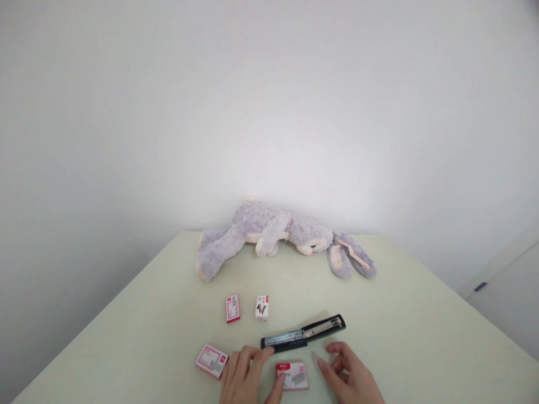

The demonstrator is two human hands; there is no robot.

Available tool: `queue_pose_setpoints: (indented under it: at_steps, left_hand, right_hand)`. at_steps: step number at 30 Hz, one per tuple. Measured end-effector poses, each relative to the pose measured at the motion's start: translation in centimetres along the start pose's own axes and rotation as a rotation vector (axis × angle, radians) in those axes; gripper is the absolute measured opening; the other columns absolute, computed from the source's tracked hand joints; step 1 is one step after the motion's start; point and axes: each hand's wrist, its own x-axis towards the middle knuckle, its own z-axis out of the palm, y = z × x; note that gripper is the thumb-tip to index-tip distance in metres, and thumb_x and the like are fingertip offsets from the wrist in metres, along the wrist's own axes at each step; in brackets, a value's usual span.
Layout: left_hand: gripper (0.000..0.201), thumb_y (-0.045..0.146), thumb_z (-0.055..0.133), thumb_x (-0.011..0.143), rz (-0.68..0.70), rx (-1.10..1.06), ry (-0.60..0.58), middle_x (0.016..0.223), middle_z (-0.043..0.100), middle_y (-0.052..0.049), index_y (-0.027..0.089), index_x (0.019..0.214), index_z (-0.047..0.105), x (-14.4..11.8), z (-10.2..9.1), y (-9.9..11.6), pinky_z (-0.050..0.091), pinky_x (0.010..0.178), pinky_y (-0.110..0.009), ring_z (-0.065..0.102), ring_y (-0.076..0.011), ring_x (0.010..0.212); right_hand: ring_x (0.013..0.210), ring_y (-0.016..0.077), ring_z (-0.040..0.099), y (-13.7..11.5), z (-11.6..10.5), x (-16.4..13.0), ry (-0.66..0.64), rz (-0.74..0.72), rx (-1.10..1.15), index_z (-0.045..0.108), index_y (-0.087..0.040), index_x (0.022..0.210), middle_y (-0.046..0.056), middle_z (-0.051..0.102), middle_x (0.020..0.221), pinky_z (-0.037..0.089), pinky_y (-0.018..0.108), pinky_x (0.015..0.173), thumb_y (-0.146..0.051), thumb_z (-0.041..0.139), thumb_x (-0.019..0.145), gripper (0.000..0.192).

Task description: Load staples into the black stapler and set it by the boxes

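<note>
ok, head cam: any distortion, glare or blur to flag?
Head view: wide-angle bowing curves the pale green table edges; bright hotspot on the white wall, corners vignetted; grey plush rabbit soft; opened black stapler fairly sharp; shadows faint.

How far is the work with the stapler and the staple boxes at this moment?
Done: the stapler lies swung open flat on the table.
In hand: the left hand touches the stapler's end and the staple box; the right hand hovers beside that box.
Left: no loose staples show; the stapler is not closed. Three other boxes lie apart, untouched.
</note>
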Motion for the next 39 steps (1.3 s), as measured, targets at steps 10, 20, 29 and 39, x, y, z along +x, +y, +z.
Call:
queue_pose_setpoints:
  at_steps: [10,20,29,39]
  left_hand:
    - [0.086,0.028,0.078,0.067,-0.179,-0.313,-0.362,0.131,0.066,-0.011,0.026,0.148,0.049,3.3,-0.6,0.8,0.048,0.106,-0.043,0.061,-0.0306,0.119]
    - [0.062,0.03,0.047,0.095,-0.277,-0.573,-0.195,0.134,0.066,-0.01,0.025,0.155,0.033,0.8,1.2,-1.4,0.049,0.111,-0.039,0.063,-0.0208,0.125]
    - [0.062,0.027,0.052,0.089,-0.3,-0.66,-0.23,0.125,0.072,-0.004,0.029,0.15,0.041,1.1,1.6,-2.4,0.052,0.107,-0.035,0.069,-0.0184,0.116]
    - [0.04,0.021,0.053,0.087,-0.15,-0.333,-0.045,0.119,0.072,-0.009,0.024,0.126,0.063,0.6,0.4,-0.3,0.054,0.102,-0.045,0.067,-0.0266,0.114]
  right_hand:
    - [0.079,0.0196,0.058,-6.5,-2.6,4.8,-0.235,-0.194,0.208,0.069,-0.02,0.097,0.002,0.064,0.082,0.047,0.03,0.072,-0.067,0.072,0.077,0.051]
    - [0.066,0.012,0.05,-10.6,-1.1,4.1,-0.335,-0.348,-0.138,0.067,-0.024,0.092,-0.009,0.053,0.068,0.035,0.024,0.063,-0.032,0.076,0.082,0.016]
    - [0.065,0.01,0.05,-11.1,1.0,3.9,-0.345,-0.425,-0.427,0.065,-0.025,0.081,-0.01,0.054,0.069,0.027,0.022,0.06,-0.013,0.076,0.068,0.021]
    - [0.087,0.0164,0.058,-10.6,1.6,3.7,-0.24,-0.407,-0.536,0.062,-0.025,0.088,-0.003,0.066,0.092,0.034,0.024,0.072,-0.019,0.073,0.069,0.023]
